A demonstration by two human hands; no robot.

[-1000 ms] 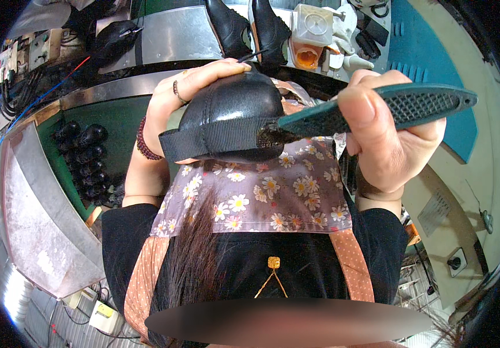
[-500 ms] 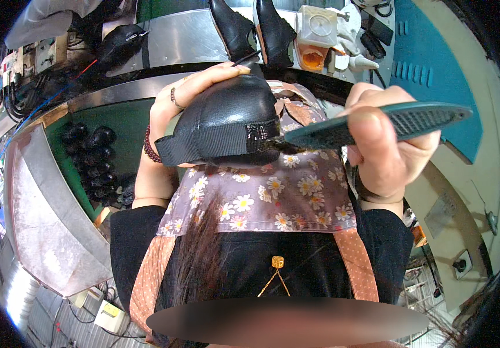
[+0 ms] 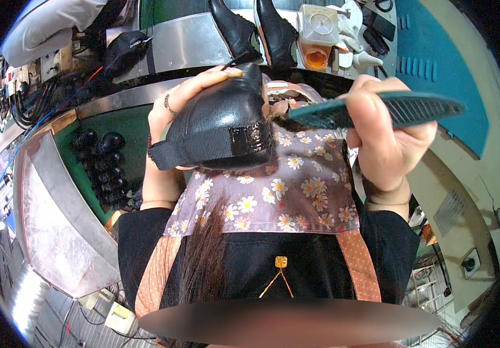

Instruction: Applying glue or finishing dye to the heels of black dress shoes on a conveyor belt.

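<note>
My left hand (image 3: 185, 95) grips a black leather shoe upper (image 3: 218, 113) from its far left side, fingers over the top. Around its near end runs a black ribbed elastic strap (image 3: 197, 148). The right end of that strap carries a glossy wet patch (image 3: 251, 139). Between the thumb and fingers of my right hand (image 3: 383, 130) is a brush with a dark teal handle (image 3: 430, 110), held roughly level. Its dark bristles (image 3: 282, 120) are at the right edge of the shoe upper; whether they touch it I cannot tell.
On the metal bench (image 3: 183, 43) beyond stand two black shoes (image 3: 232, 35), beside a translucent square container (image 3: 318, 24) above an orange-filled cup (image 3: 317, 57). White cloth (image 3: 349, 29) lies to their right. Several dark rounded pieces (image 3: 107, 162) sit in a green-lined bin at left.
The brush has moved slightly up and left, away from the strap's end toward the shoe's right edge. The glossy patch on the strap looks larger and more even. The shoe upper has turned slightly.
</note>
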